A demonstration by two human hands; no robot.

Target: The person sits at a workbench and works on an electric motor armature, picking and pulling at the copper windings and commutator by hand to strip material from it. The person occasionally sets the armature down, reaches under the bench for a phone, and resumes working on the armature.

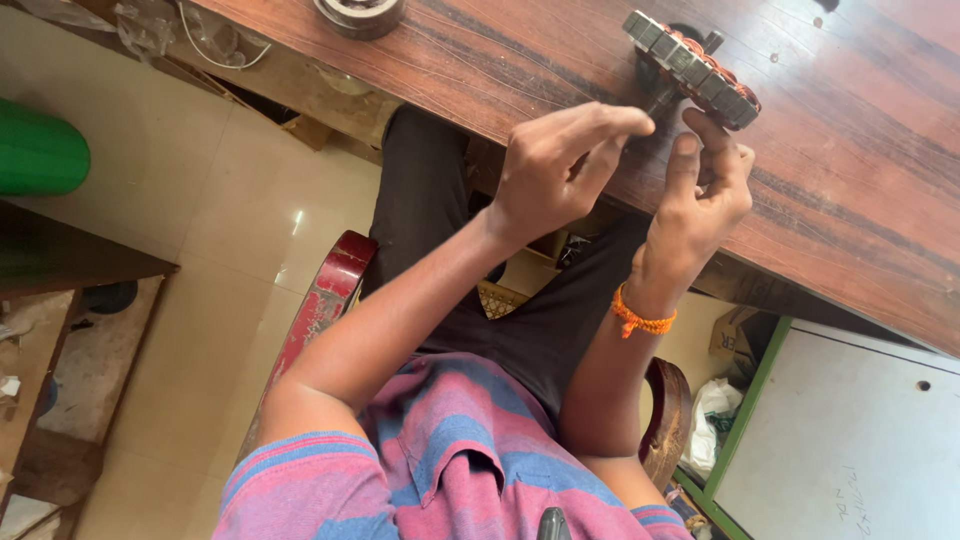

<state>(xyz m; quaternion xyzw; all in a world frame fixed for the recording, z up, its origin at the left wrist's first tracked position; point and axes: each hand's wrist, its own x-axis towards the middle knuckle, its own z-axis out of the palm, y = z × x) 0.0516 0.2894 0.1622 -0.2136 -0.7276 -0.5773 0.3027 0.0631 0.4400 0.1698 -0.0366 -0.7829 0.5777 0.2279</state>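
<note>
Shirt: striped pink and blue, nearest the camera; both bare forearms rise from it toward the table.
Chair (325,300): red armrests at either side of the seated person's lap.
Wristband (640,322): orange thread, on the right wrist.
Left hand (560,165): raised over the table's near edge, wrist bent, forefinger curled down onto the thumb in a closed pinch; anything between them is too small to tell.
Right hand (705,190): just beside the left, thumb upright, fingers curled inward; I cannot tell whether it holds anything.
Step in hand: seemingly fine fingertip work just in front of the stator, perhaps on a thin wire; this calls for a steady, delicate pinch.
Stator (690,65): round, metal teeth and copper windings, tilted on the wooden table (850,200) near its near edge, just beyond the fingertips.
Metal ring (360,12): farther along the table.
</note>
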